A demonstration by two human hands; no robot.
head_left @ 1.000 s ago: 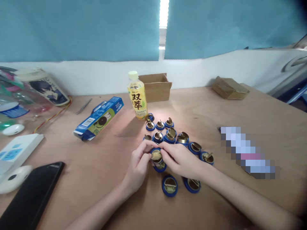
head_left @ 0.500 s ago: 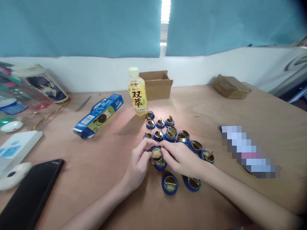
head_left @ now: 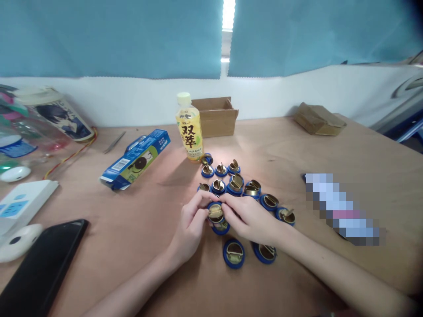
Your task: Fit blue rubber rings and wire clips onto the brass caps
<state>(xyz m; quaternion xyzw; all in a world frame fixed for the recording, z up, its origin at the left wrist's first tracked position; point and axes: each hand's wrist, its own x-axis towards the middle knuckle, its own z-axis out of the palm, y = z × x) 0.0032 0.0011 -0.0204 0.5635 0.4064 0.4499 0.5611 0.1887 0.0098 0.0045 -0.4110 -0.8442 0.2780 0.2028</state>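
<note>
Nothing moved, hands (head_left: 218,218) pinching round brass-backed blue badge (head_left: 215,213)

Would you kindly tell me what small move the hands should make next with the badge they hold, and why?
Probably set it down with the other badges. Both the left hand and right hand pinch one badge, gold back up, above the table, where the rest lie spread.

A round badge (head_left: 215,212) with a blue rim and a brass-coloured metal back is pinched between the left hand (head_left: 191,226) and right hand (head_left: 247,218), back side up, tilted slightly toward the camera. It sits just above the surface (head_left: 139,220), directly over another badge (head_left: 221,227) lying there.
</note>
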